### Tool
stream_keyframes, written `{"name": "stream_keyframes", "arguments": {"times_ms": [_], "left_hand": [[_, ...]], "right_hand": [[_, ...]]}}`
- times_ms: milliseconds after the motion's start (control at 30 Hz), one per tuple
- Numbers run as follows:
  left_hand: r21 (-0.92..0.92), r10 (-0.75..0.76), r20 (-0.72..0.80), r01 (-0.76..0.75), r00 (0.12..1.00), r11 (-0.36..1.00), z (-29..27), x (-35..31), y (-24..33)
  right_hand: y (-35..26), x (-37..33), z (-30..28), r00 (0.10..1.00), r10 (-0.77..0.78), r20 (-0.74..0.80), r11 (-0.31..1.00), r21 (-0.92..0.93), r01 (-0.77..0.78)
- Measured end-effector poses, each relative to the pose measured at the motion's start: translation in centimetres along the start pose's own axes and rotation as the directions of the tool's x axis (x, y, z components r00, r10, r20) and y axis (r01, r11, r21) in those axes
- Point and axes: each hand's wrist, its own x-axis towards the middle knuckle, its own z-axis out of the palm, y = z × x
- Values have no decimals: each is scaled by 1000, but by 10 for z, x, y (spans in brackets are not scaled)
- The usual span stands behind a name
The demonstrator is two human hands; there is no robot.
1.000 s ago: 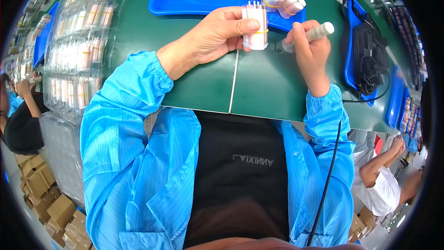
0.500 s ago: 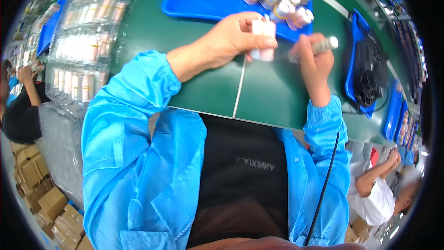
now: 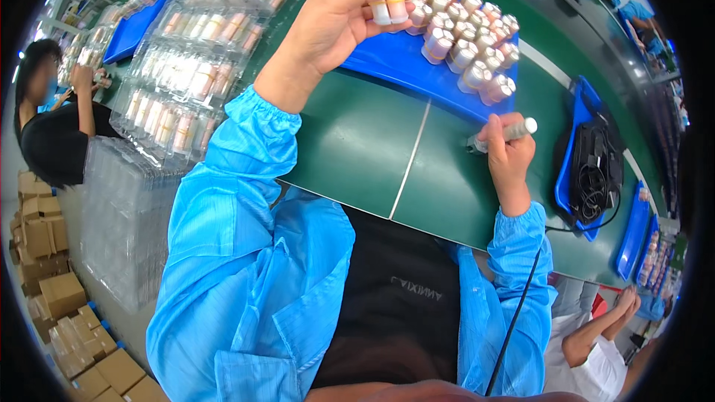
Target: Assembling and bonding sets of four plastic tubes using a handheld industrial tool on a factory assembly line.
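Raised at the far side of the table, my left hand (image 3: pixel 320 33) is closed on a small battery pack (image 3: pixel 393 1), pale pink and white cylinders with a yellow band round them. It is held upright over the left end of a blue tray (image 3: pixel 398 65). Many similar banded packs (image 3: pixel 477 74) with silvery tops stand close together in that tray. My right hand (image 3: pixel 511 160), nearer the table's front edge, is wrapped round a thick grey pen-like tool (image 3: pixel 519 130) with a white end. The tool's dark other end points left, above the green table (image 3: pixel 357 141), apart from the pack.
Clear plastic trays (image 3: pixel 179 74) full of packs stand at the left, beside a stack of empty-looking ones (image 3: pixel 123 231). A blue tray with a black bag and cables (image 3: pixel 596 156) lies at the right. Cardboard boxes (image 3: pixel 59 294) sit on the floor; co-workers sit both sides.
My left hand has carried the battery pack up and away, from mid-table to over the blue tray. My right hand still holds the tool. The view has shifted, showing more of the far side.
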Motion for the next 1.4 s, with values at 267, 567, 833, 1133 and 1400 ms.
{"name": "stream_keyframes", "arguments": {"times_ms": [267,567,833,1133,1400], "left_hand": [[308,-277,-45,277,960,910,22,-16,-26],[246,-326,-27,322,945,914,26,-22,-37],[186,-323,37,311,946,932,27,-22,-34],[527,-27,-1,23,1000,849,13,-5,-6],[947,754,-241,319,611,44,-88,58,110]], "right_hand": [[-8,4,2,1000,-4,13,998,-63,5],[-6,2,0,1000,2,8,1000,-19,-2],[-3,4,0,1000,-14,7,999,-51,14],[7,-2,-2,1000,-11,6,999,-32,11],[0,3,0,999,-20,34,999,-29,20]]}}
